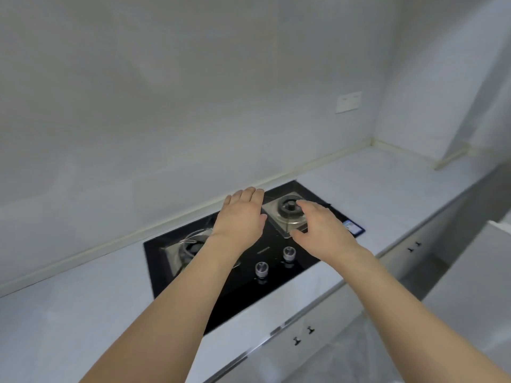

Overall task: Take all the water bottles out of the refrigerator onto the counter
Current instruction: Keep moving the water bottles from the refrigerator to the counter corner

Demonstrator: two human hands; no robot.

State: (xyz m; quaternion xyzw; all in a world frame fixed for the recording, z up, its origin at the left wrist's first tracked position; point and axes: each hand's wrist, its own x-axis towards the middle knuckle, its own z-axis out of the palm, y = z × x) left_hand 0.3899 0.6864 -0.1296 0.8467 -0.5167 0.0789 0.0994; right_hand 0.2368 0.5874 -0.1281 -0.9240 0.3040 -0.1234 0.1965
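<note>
My left hand [241, 214] and my right hand [322, 229] are stretched out side by side above the black gas hob [221, 294] set into the white counter [387, 189]. Both palms face down with fingers apart and hold nothing. No water bottle shows anywhere in the head view. A white appliance corner [495, 250] at the right edge may be the refrigerator; I cannot tell.
The hob has two burners, one [289, 207] partly under my right hand, and two knobs [261, 268] at its front. White cabinet doors with small dark handles [302, 335] run below the counter. A wall socket [348, 102] sits on the back wall. Bare counter stretches left and right of the hob.
</note>
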